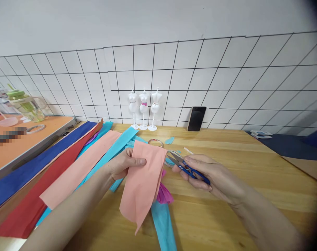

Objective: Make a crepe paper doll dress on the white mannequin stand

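Here | left hand (123, 164) pinches peach paper strip (142, 181) | right hand (210, 174) clamps blue thread snips (187, 168), blades open beside strip's right edge | bare wooden surface (239, 157) to the right

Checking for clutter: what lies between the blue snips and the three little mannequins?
Head view: a clear tape ring and a light blue paper scrap lie between the snips in the right hand and the mannequins.

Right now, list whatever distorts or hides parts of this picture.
Head view: the wall grid bows from wide-angle distortion; dark vignetting at the right corners; a pixelated patch on the orange table; light is even, the pink paper sharp.
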A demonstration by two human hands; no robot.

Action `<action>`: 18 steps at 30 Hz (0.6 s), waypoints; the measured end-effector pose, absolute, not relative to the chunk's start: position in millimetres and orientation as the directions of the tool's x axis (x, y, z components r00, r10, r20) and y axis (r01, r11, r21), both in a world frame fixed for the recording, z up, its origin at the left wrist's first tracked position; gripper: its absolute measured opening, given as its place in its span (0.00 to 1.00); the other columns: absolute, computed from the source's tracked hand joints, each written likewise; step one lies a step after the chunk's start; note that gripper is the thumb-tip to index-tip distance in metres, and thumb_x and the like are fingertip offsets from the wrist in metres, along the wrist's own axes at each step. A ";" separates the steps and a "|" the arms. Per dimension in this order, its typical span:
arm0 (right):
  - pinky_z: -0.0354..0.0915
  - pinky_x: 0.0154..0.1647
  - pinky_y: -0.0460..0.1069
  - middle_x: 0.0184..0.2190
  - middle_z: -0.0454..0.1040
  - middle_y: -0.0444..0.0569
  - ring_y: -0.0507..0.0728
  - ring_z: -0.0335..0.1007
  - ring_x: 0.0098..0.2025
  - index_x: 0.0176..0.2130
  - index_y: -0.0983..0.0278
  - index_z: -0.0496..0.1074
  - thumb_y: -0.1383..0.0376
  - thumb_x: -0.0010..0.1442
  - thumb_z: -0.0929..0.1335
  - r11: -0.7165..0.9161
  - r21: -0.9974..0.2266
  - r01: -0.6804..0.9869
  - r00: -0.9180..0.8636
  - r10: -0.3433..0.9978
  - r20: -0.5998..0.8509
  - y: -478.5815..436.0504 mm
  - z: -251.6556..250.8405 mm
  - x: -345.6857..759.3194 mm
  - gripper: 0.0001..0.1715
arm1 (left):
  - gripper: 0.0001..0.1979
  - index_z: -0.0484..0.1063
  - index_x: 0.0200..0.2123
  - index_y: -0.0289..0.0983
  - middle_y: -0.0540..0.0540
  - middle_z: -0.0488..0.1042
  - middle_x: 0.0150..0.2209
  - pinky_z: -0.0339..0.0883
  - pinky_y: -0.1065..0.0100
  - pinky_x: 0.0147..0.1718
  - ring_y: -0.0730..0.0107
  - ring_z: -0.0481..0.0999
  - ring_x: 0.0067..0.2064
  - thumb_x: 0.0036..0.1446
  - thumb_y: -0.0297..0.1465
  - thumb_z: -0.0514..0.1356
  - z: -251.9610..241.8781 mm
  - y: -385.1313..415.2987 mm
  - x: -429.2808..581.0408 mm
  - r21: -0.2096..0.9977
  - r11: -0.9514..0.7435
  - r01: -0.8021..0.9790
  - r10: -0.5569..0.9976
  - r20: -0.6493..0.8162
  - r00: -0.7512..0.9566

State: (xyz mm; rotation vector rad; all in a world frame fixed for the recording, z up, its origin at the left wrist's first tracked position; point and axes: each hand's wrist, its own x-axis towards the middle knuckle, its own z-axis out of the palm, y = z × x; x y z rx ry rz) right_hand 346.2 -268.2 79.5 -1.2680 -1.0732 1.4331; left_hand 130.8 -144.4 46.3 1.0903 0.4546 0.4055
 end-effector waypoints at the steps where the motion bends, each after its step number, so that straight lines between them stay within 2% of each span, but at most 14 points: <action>1: 0.36 0.13 0.44 0.19 0.65 0.44 0.43 0.45 0.13 0.27 0.67 0.74 0.50 0.51 0.67 -0.212 -0.973 -0.089 -0.051 0.977 -0.208 -267.8 79.4 346.8 0.22 | 0.14 0.78 0.34 0.32 0.41 0.79 0.33 0.72 0.66 0.36 0.65 0.78 0.34 0.42 0.31 0.69 45.7 -143.9 130.3 0.910 0.404 -0.094 0.523 -0.145 0.840; 11: 0.37 0.12 0.43 0.18 0.65 0.44 0.42 0.46 0.12 0.28 0.69 0.74 0.51 0.49 0.69 -0.223 -0.965 -0.136 -0.077 0.974 -0.214 -265.7 78.6 350.9 0.21 | 0.13 0.77 0.33 0.31 0.41 0.79 0.33 0.72 0.65 0.36 0.63 0.78 0.35 0.43 0.32 0.69 40.3 -140.5 130.3 0.931 0.362 -0.052 0.512 -0.151 0.845; 18: 0.36 0.12 0.43 0.19 0.65 0.43 0.41 0.47 0.12 0.28 0.70 0.74 0.51 0.51 0.69 -0.241 -0.962 -0.128 -0.099 0.968 -0.230 -262.2 73.3 352.1 0.22 | 0.09 0.78 0.32 0.33 0.45 0.79 0.31 0.71 0.68 0.33 0.67 0.77 0.33 0.44 0.31 0.68 44.8 -144.4 130.0 0.956 0.290 -0.045 0.493 -0.109 0.863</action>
